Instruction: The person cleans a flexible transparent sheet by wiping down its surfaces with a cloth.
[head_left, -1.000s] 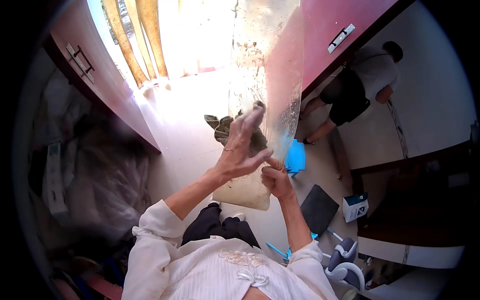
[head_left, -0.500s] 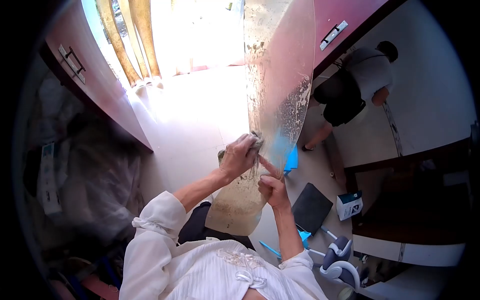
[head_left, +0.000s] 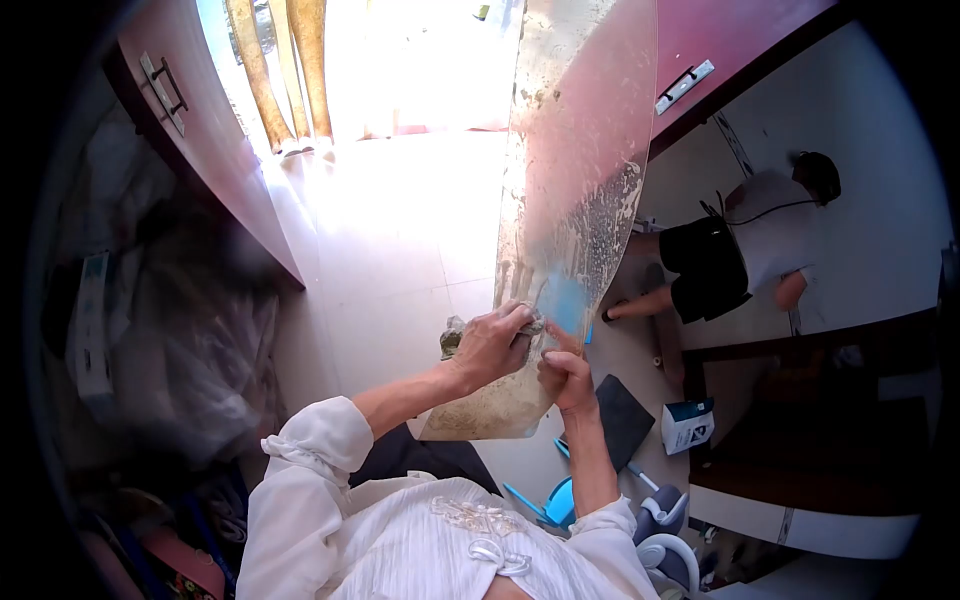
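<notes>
A long clear sheet [head_left: 575, 120], smeared with brown and whitish dirt, stretches from near my waist up toward the bright doorway. My left hand [head_left: 492, 345] is closed round a crumpled, dirty grey-green rag [head_left: 455, 338] and presses it on the lower part of the sheet. Part of the rag also sticks out at the fingertips. My right hand [head_left: 570, 378] grips the sheet's right edge, with the thumb in front and a finger showing through from behind. The lower end of the sheet is cloudy and tan.
Pink doors [head_left: 200, 150] stand at both sides of the bright doorway. A person [head_left: 730, 245] bends over at the right. On the floor lie a dark flat piece [head_left: 622, 420], a white packet [head_left: 688, 428] and a blue plastic thing [head_left: 560, 502]. Clear plastic covers [head_left: 190, 340] hang at the left.
My left hand with the rag has moved down the sheet, toward my right hand. The sheet's lower end sits a little higher in view. The other person has shifted posture.
</notes>
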